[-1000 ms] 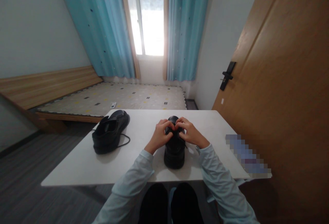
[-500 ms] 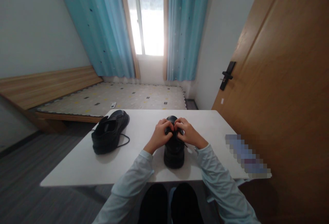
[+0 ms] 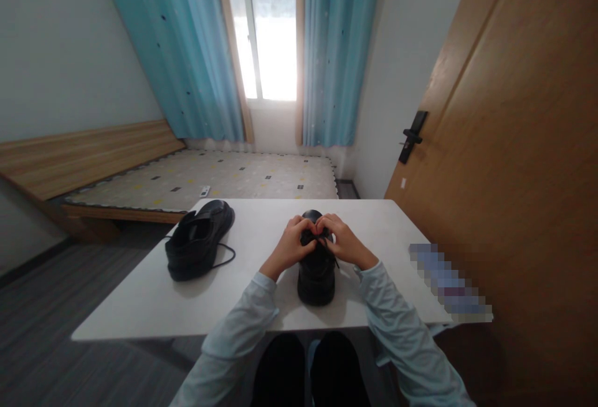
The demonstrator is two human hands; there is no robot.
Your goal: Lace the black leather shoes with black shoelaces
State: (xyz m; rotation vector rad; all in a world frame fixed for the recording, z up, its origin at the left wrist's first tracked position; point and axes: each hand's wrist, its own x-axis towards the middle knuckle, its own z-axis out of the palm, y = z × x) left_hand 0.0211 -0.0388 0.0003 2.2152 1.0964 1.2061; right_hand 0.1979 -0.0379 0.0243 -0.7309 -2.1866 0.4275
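Note:
A black shoe (image 3: 316, 285) stands on the white table in front of me, its heel towards me and its toe pointing away. Over its lacing, my left hand (image 3: 297, 239) is closed with curled fingers on the black shoelace (image 3: 322, 241). From the other side my right hand (image 3: 339, 239) pinches at the same lace, fingertips against those of the left. A loose lace end hangs along the shoe's right side below my right hand. The fingers hide most of the knot area. Another black shoe (image 3: 196, 248) rests at the table's left, lace trailing onto the tabletop.
The white table (image 3: 261, 207) reaches from my knees to the bed (image 3: 233, 173). A blurred flat item (image 3: 448, 285) lies along its right edge. A small white object (image 3: 204, 191) is on the bed. The wooden door (image 3: 495, 164) stands close on the right.
My fingertips have shifted slightly at the lacing, and more of the lace shows between them. Both shoes remain in place.

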